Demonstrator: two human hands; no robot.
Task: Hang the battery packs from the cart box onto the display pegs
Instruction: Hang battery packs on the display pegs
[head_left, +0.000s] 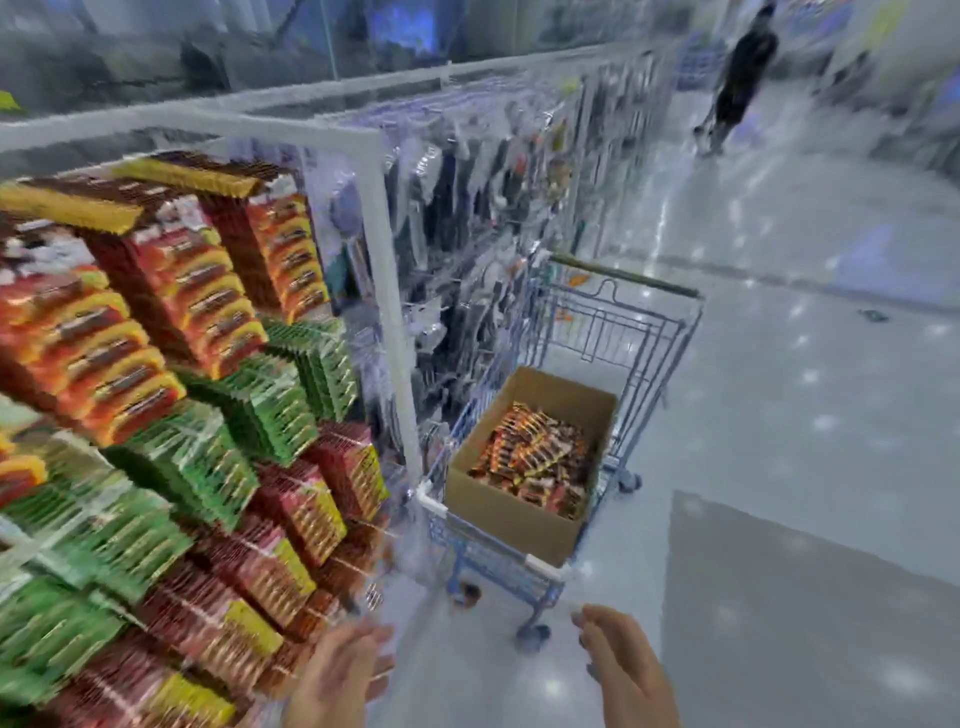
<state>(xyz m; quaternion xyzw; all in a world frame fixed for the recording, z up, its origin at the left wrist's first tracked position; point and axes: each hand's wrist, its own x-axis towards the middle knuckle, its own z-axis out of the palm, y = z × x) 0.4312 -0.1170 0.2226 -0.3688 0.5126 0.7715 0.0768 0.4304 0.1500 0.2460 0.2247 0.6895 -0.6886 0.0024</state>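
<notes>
Legibility: print on every pack is motion-blurred — no brand or label can be read. Battery packs (535, 457) lie loose in the cardboard box (514, 519), which sits in the cart (649, 332) just beside the display rack (387, 312). Hung packs (171, 317) in red, orange and green rows fill the rack. Left hand (337, 675) is near the lowest row, fingers loose, grasping nothing; right hand (618, 670) — fingers relaxed, empty. A grey mat (805, 623) lies right of the cart; a person (745, 78) stands far down the aisle
</notes>
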